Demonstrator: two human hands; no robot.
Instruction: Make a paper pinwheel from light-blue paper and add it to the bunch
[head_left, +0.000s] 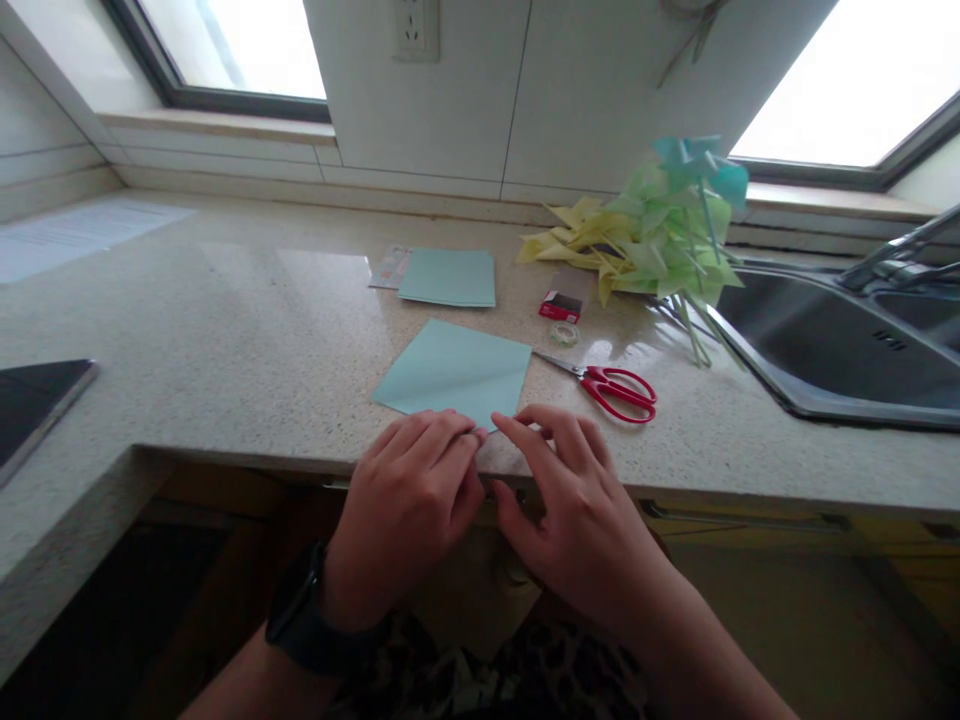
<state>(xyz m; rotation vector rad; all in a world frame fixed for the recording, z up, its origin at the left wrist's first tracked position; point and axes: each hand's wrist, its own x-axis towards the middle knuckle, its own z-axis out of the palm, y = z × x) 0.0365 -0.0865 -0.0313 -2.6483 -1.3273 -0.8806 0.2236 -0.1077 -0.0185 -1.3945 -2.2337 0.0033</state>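
Note:
A light blue-green square sheet of paper (459, 368) lies flat at the counter's front edge, one corner toward me. My left hand (420, 490), with a black watch on its wrist, is closed over the paper's near edge, fingers together and curled. Beside it, my right hand (570, 490) has its fingers apart and the thumb spread, the index fingertip at the paper's near corner. Just right of the sheet rest red-handled scissors (616, 390), their blades pointing at its right corner. What lies under my left fingertips is hidden.
Behind the sheet sits a stack of the same paper (448, 277). A small red box (561, 305) and a tape roll (564, 333) lie near the scissors. Yellow, green and blue paper pinwheels (667, 225) are heaped before the steel sink (817, 345). A dark flat panel (37, 405) is at left.

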